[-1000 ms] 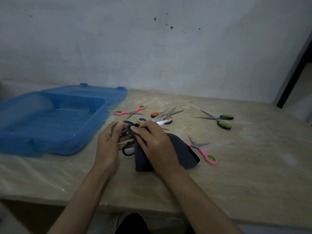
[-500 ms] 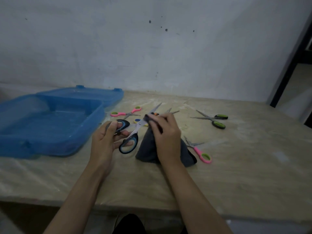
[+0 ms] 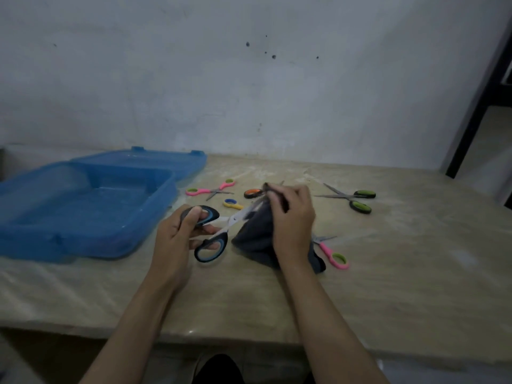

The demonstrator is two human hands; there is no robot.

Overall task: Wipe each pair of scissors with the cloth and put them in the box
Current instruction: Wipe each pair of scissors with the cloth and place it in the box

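The open blue translucent plastic box (image 3: 91, 206) at nine o'clock on the worktop (image 3: 388, 273) holds no scissors. The left hand (image 3: 173, 239) grips the black-and-blue-handled steel scissors (image 3: 213, 231) at centre, blades slightly parted. The right hand (image 3: 291, 217) pinches the dark grey cloth (image 3: 255, 236) around their tips.

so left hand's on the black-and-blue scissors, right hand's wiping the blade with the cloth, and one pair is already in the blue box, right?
Not quite. The head view shows the blue box holding no scissors. The rest stands: the left hand holds the black-and-blue scissors by the handles, and the right hand wipes the blade with the dark cloth.
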